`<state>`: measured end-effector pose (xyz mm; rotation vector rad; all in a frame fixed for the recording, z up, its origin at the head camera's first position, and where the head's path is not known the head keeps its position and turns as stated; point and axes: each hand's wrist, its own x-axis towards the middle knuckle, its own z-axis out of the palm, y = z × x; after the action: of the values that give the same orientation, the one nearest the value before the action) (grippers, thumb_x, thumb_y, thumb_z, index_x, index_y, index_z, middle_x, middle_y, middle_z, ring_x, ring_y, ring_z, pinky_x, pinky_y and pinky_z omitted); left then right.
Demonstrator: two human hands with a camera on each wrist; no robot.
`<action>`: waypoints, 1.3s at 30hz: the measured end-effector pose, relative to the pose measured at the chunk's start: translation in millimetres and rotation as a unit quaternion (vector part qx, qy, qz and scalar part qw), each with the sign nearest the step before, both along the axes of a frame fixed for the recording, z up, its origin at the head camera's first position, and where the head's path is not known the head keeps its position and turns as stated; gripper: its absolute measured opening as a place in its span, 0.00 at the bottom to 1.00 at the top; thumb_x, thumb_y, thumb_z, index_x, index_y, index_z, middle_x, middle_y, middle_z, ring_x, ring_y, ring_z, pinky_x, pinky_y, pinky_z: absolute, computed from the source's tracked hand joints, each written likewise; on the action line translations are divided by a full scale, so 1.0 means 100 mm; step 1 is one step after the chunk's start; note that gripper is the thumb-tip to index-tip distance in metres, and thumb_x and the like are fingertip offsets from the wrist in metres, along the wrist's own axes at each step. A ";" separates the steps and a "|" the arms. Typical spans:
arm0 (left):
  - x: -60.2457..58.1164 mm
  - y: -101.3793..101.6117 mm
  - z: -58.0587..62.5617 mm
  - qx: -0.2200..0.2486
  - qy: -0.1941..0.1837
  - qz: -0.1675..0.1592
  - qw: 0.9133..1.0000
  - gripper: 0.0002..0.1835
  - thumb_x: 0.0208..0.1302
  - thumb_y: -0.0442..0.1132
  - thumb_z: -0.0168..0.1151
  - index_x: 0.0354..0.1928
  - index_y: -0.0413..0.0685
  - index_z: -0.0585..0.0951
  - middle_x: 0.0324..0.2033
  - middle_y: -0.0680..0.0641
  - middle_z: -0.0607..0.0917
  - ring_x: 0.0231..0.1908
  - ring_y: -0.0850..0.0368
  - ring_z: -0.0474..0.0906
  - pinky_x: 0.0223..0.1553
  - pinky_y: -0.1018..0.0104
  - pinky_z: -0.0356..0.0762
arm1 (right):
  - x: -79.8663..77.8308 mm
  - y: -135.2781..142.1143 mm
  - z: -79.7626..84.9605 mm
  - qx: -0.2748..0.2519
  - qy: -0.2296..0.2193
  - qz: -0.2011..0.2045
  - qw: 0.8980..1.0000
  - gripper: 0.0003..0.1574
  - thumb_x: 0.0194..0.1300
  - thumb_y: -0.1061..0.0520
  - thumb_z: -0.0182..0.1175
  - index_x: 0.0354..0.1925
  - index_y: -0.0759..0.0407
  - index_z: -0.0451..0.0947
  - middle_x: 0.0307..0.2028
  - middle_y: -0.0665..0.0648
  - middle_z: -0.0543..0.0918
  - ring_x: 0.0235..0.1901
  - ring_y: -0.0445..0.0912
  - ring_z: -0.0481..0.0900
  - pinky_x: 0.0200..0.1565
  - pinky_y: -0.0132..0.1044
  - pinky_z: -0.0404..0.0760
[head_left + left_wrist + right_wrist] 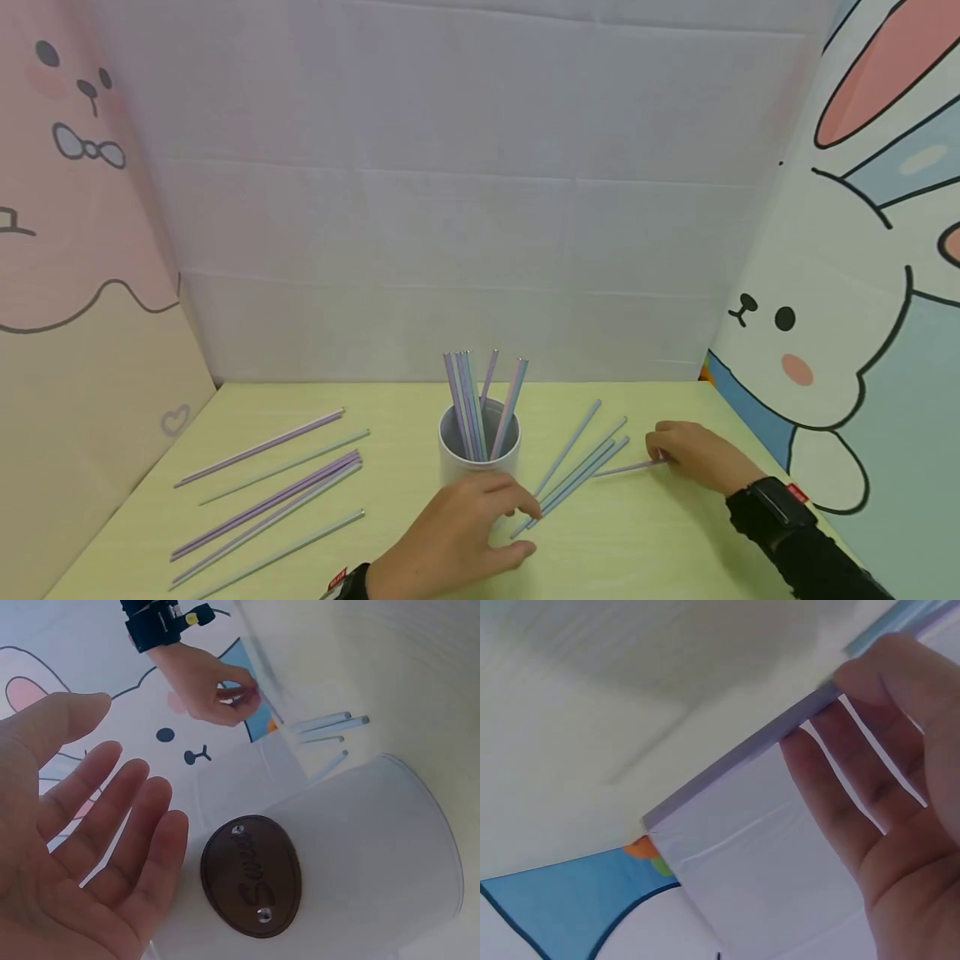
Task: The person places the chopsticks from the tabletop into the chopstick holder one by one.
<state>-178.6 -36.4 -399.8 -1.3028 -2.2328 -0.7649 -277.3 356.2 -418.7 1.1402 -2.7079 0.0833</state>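
Note:
My right hand [697, 457] pinches a thin purple straw [739, 757] between thumb and fingertips, above the right side of the table. The straw's other end points left in the head view. My left hand [461, 533] is held in front of the white cup [375, 840], its fingers spread and loosely bent with nothing in them. An oval brown label [251, 877] is on the cup's side. Several straws [465, 408] in purple, blue and pink stand upright or leaning in the cup. Between the hands lies a loose group of blue and greenish straws [581, 479].
More purple and pale green straws [266, 504] lie in slanted rows on the left of the yellow table [405, 433]. A white cloth backdrop [465, 225] stands behind, with cartoon-printed panels [810, 358] at both sides.

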 end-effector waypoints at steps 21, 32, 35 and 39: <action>-0.07 -0.43 0.47 0.022 -0.030 0.086 0.996 0.15 0.52 0.46 0.73 0.42 0.61 0.80 0.37 0.64 0.79 0.35 0.67 0.74 0.35 0.73 0.75 | 0.75 -1.48 0.86 -0.079 -0.044 0.090 0.992 0.19 0.51 0.67 0.64 0.35 0.43 0.78 0.31 0.41 0.73 0.29 0.35 0.70 0.31 0.25 0.75; -0.05 -0.47 0.47 -0.017 -0.020 0.102 0.994 0.13 0.52 0.45 0.73 0.39 0.60 0.80 0.34 0.62 0.79 0.33 0.66 0.72 0.31 0.73 0.73 | 0.82 -2.02 0.93 -0.117 -0.045 0.104 0.987 0.17 0.51 0.68 0.62 0.33 0.46 0.78 0.32 0.43 0.75 0.29 0.35 0.68 0.30 0.26 0.71; -0.06 -0.47 0.45 -0.028 -0.018 0.105 0.994 0.13 0.51 0.43 0.73 0.37 0.60 0.80 0.33 0.63 0.79 0.33 0.68 0.70 0.31 0.73 0.73 | 0.81 -2.11 0.95 -0.127 -0.062 0.096 0.985 0.15 0.51 0.68 0.62 0.32 0.48 0.78 0.32 0.43 0.75 0.29 0.36 0.68 0.29 0.26 0.71; -0.07 -0.45 0.43 -0.037 -0.004 0.108 0.993 0.12 0.50 0.41 0.74 0.34 0.60 0.80 0.31 0.64 0.78 0.32 0.68 0.70 0.30 0.74 0.73 | 0.80 -2.17 0.95 -0.139 -0.079 0.087 0.983 0.15 0.51 0.68 0.62 0.32 0.48 0.79 0.33 0.42 0.75 0.29 0.37 0.68 0.29 0.27 0.71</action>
<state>-186.1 -81.5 -357.1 -1.0681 -2.3791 -0.6137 -197.6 139.1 -324.2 1.3260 -2.6107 0.5821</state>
